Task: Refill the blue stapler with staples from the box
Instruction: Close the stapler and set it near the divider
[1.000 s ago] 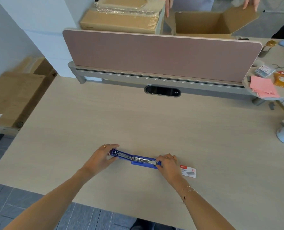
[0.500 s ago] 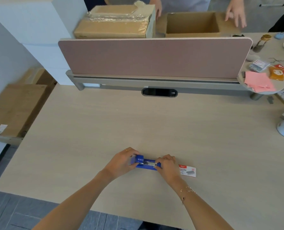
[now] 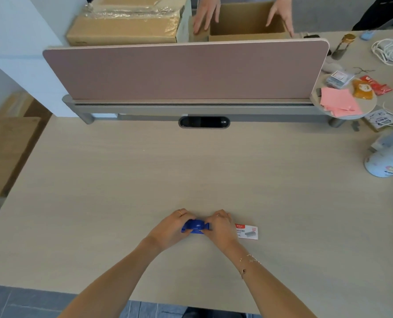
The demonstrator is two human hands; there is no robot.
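Both hands grip the blue stapler on the desk: left hand and right hand curl around its ends, staple box just beside.

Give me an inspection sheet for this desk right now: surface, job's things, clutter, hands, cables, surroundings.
Surface: pale wood desk, mostly bare.
Job's things: blue stapler between both hands; staple box lying flat just right of it.
Clutter: pink paper, snack packets, white gadget at far right.
Hands: left hand and right hand each have a grip on the stapler.
Cables: white cord coiled top right.
Surroundings: pink divider; cardboard boxes behind; another person's hands on one.
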